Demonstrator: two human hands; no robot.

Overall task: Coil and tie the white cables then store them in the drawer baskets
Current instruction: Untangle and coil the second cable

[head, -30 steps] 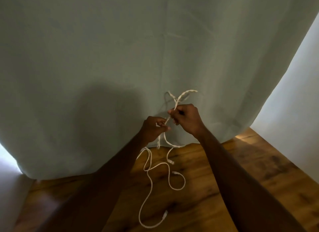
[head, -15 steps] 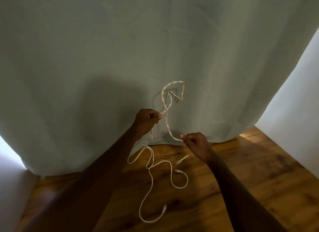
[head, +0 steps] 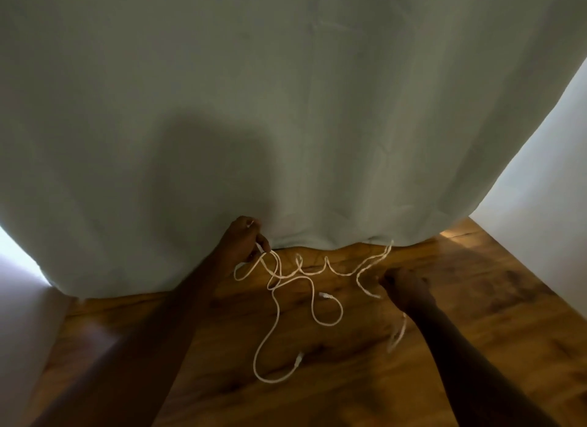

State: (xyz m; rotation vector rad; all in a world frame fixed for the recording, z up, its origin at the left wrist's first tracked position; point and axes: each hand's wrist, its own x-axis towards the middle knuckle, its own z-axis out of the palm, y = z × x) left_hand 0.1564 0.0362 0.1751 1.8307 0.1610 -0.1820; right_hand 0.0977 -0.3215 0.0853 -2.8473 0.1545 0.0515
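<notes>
Thin white cables (head: 276, 312) lie in loose loops over the wooden floor (head: 349, 379), with plug ends near the middle. My left hand (head: 243, 242) grips one end of a cable close to the curtain's hem. My right hand (head: 403, 288) pinches another stretch of cable further right, low over the floor. A wavy length of cable (head: 336, 269) hangs stretched between the two hands, and a short tail (head: 398, 333) dangles below my right wrist. No drawer or basket is in view.
A grey-green curtain (head: 286, 108) fills the upper frame and reaches down to the floor. White wall (head: 540, 204) stands at the right, and a bright white strip (head: 19, 283) shows at the left.
Both hands have dropped from in front of the curtain to just above the floor and moved apart. The cable between them has been drawn out sideways.
</notes>
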